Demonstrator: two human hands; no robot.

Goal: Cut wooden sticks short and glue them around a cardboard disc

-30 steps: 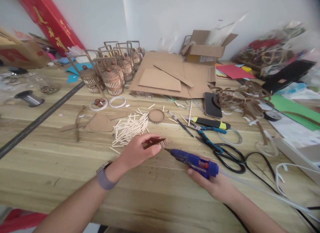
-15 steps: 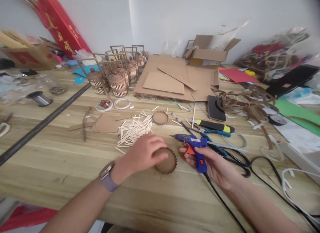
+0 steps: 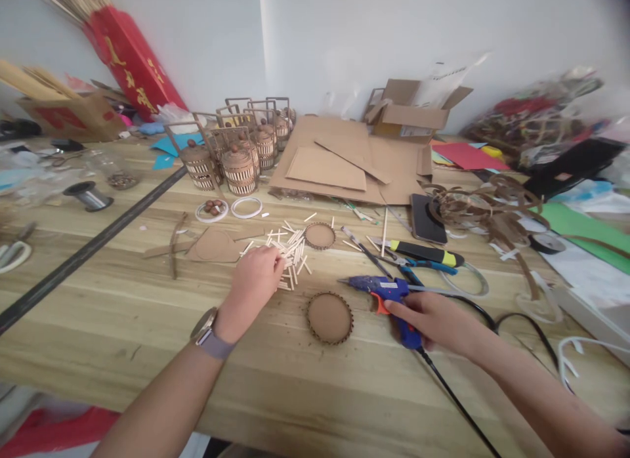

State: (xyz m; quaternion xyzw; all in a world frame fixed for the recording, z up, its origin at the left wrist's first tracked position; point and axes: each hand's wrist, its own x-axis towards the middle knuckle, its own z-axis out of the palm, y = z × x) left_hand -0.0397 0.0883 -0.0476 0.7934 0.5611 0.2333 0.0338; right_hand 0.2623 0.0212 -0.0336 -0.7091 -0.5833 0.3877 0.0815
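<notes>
My right hand (image 3: 433,320) is wrapped round the grip of a blue hot glue gun (image 3: 381,287) with an orange trigger, its nozzle pointing left above the table. Over the loose pile of short pale wooden sticks (image 3: 294,251) is my left hand (image 3: 258,274), fingers curled in; whatever is between them is hidden. Between my hands a round cardboard disc (image 3: 329,318) with a dark notched rim lies flat, touched by neither. A second, similar disc (image 3: 319,235) rests just beyond, beside the sticks.
Several small lidded baskets with handles (image 3: 239,169) stand at the back left. Cardboard sheets (image 3: 327,169) lie at the back. A yellow-black cutter (image 3: 426,251), pliers (image 3: 406,261), a phone (image 3: 428,218) and cables are on the right. A dark strip (image 3: 98,245) crosses the left.
My left hand has moved from over the near disc left and away to the sticks, its fingers closing. My right hand has shifted its hold on the glue gun, which moved slightly.
</notes>
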